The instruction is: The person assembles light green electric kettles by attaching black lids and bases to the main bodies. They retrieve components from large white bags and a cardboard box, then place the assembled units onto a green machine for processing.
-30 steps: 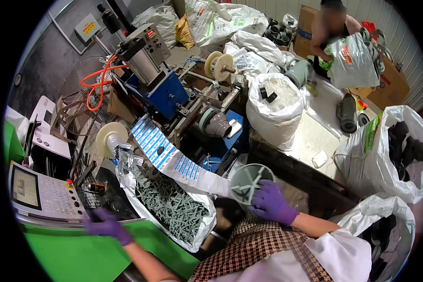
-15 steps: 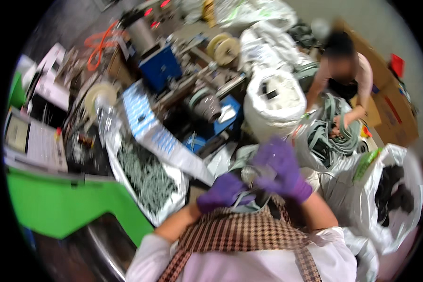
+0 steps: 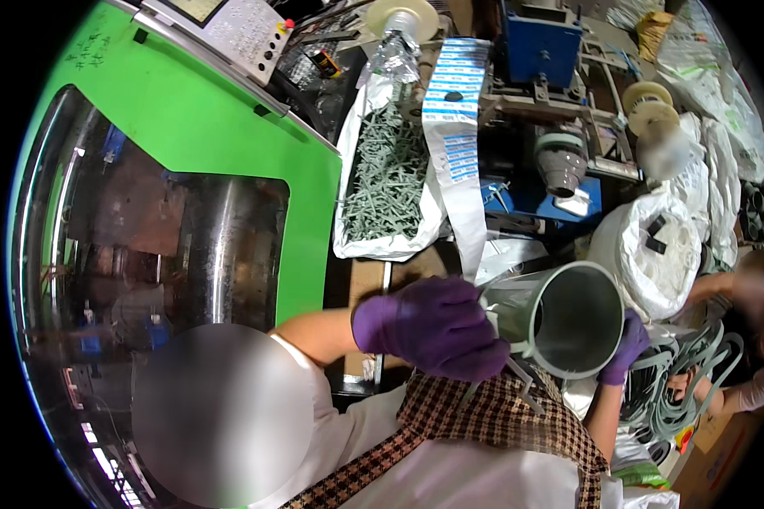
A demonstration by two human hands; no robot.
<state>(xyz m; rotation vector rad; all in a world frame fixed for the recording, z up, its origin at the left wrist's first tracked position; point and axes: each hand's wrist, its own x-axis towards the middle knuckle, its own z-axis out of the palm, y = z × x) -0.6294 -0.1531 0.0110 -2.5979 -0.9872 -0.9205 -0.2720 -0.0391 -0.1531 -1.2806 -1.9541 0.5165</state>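
A grey-green plastic pipe fitting (image 3: pixel 581 318) is held up in front of my apron, its wide round mouth turned toward the view. My right hand (image 3: pixel 626 349), in a purple glove, is wrapped round its far right side, with most of the fingers hidden behind it. At the fitting's left end my left hand (image 3: pixel 437 331), also gloved in purple, is closed with curled fingers; what lies inside them is hidden. Thin grey strips (image 3: pixel 528 390) hang just below, between the left hand and the fitting.
A white-lined bin (image 3: pixel 390 248) holds many short grey-green pieces. Left stands a green machine (image 3: pixel 310 212) with a control panel (image 3: pixel 221 38). Beyond my hands are a printed film strip (image 3: pixel 452 110), blue equipment (image 3: pixel 539 47) and a white sack (image 3: pixel 654 271). At right, a co-worker handles grey-green coils (image 3: pixel 654 382).
The view has swung left, bringing the green machine closer into sight. My hands have moved apart, and the grey-green fitting now shows plainly between them.
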